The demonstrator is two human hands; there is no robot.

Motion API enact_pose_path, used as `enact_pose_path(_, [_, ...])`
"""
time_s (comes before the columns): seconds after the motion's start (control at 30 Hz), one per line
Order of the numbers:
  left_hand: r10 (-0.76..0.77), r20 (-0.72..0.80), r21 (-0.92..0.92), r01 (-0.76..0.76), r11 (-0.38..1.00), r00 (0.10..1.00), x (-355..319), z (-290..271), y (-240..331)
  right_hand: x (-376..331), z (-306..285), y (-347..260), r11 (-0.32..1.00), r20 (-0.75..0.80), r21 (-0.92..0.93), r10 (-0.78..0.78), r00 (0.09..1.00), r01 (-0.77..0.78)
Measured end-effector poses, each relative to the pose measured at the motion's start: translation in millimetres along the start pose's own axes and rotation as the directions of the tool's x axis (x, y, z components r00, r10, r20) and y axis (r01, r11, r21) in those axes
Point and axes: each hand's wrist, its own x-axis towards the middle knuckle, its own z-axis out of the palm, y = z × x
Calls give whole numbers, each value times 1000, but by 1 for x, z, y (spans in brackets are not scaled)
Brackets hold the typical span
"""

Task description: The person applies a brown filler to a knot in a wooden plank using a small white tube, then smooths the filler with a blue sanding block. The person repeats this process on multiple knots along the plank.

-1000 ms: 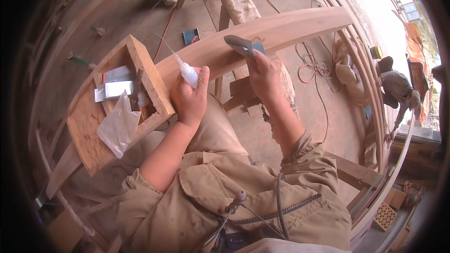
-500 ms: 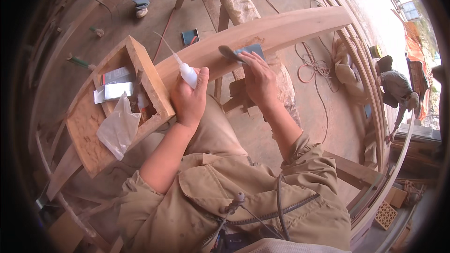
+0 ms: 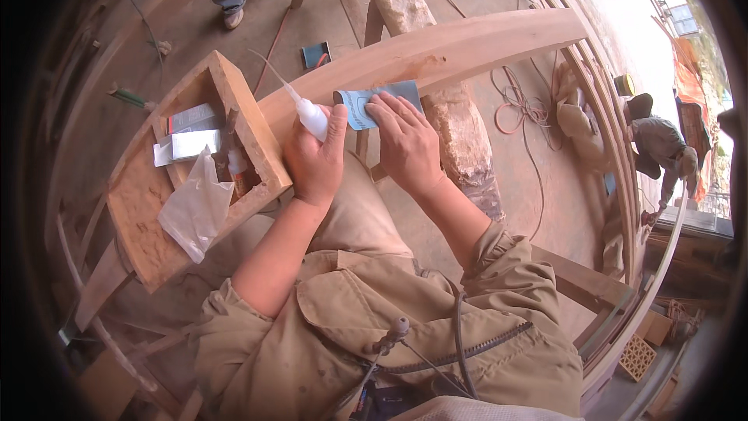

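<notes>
We see the left hand (image 3: pixel 315 157) fist-gripping a white glue bottle (image 3: pixel 310 115) at the curved wooden beam (image 3: pixel 467 45). Right hand (image 3: pixel 407 144), fingers flat, presses blue sandpaper (image 3: pixel 372 101) onto that beam.

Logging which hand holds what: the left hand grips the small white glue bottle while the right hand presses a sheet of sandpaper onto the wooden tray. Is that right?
Not quite. In the head view the right hand presses the sandpaper onto the curved wooden beam, not the wooden tray. The left hand does grip the white glue bottle.
</notes>
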Motion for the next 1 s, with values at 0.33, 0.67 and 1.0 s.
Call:
enact_pose_path(0.33, [-4, -16, 2, 4, 1000, 1000, 0, -1, 1, 13, -11, 25, 986, -127, 122, 129, 983, -113])
enact_pose_path(0.67, [-17, 21, 49, 16, 999, 1000, 1, -4, 4, 24, -4, 43, 989, -69, 81, 127, 990, -121])
enact_pose_path(1.0, [-3, 22, 67, 1, 998, 1000, 0, -4, 3, 21, -8, 46, 984, -76, 28, 178, 981, -176])
